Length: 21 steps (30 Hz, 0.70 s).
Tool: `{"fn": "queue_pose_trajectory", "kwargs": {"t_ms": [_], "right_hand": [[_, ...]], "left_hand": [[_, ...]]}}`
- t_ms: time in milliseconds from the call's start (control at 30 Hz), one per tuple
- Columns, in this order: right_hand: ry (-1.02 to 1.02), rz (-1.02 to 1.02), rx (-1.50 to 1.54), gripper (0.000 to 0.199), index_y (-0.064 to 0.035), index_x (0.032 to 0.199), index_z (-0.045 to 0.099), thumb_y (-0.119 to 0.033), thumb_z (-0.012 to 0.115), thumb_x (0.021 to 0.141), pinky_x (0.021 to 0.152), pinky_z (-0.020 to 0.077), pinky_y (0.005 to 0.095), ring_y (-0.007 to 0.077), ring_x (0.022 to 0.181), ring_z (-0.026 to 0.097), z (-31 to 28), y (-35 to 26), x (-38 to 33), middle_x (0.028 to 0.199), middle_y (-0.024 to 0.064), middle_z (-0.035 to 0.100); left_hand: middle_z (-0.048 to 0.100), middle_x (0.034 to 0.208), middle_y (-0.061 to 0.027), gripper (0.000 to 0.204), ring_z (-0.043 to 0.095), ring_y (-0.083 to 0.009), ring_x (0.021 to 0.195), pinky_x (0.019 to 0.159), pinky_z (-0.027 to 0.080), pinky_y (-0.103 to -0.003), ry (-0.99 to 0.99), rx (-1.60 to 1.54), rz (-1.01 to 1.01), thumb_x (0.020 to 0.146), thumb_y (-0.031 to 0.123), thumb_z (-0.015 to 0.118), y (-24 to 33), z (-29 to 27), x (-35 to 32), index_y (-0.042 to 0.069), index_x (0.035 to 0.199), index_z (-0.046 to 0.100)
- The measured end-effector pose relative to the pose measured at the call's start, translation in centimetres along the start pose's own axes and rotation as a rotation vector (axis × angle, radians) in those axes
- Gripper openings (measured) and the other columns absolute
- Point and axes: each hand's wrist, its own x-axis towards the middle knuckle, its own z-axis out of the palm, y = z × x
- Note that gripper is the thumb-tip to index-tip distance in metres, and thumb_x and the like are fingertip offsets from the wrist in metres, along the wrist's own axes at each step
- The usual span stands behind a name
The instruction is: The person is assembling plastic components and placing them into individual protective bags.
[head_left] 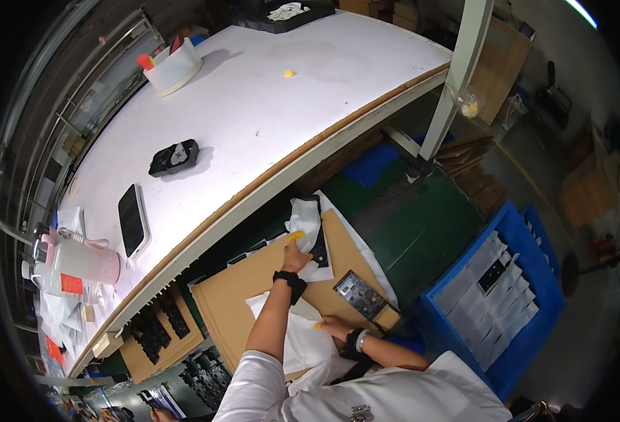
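left hand (294, 259) pinched white bag (304, 216) over cardboard sheet (254, 292) below table (254, 119); right hand (334, 328) pressed flat, open, on second white bag (303, 341). bagging step seemingly underway; next move likely needs steady pull.

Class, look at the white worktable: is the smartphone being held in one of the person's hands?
No. The smartphone lies alone on the white worktable, while the left hand and right hand rest on white bags below it.
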Motion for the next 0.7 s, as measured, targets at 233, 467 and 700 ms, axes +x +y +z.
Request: {"fn": "queue_pose_trajectory", "kwargs": {"t_ms": [233, 467, 700], "right_hand": [[-0.055, 0.24, 0.618, 0.019, 0.0011, 0.081, 0.058, -0.016, 0.049, 0.077, 0.06, 0.0439, 0.0281, 0.015, 0.067, 0.055, -0.3, -1.1, 1.3, 0.075, 0.0079, 0.058], [-0.294, 0.304, 0.732, 0.031, -0.0001, 0.102, 0.05, -0.02, 0.039, 0.082, 0.082, 0.0425, 0.0354, 0.0238, 0.091, 0.054, -1.4, -5.2, -0.3, 0.099, 0.0124, 0.056], [-0.253, 0.361, 0.648, 0.036, 0.0005, 0.109, 0.047, -0.023, 0.033, 0.085, 0.089, 0.0387, 0.035, 0.0231, 0.098, 0.052, -0.8, -3.4, 0.7, 0.107, 0.0135, 0.053]], "left_hand": [[0.05, 0.107, -0.0072, 0.05, 0.051, -0.0152, 0.093, 0.075, 0.046, -0.024, -0.341, -0.923, -0.167, 0.075, -0.007, 0.054, 5.7, -11.1, -7.7, 0.006, 0.121, 0.038], [0.045, 0.12, -0.0052, 0.062, 0.048, -0.0167, 0.104, 0.088, 0.042, -0.03, -0.208, -1.46, -0.09, 0.074, -0.008, 0.055, -2.7, -13.3, -22.5, 0.012, 0.128, 0.031], [0.048, 0.114, -0.0036, 0.053, 0.046, -0.0139, 0.102, 0.087, 0.037, -0.024, -0.037, -1.11, -0.194, 0.075, -0.008, 0.055, -10.0, -2.6, -25.5, 0.011, 0.122, 0.039]]}}
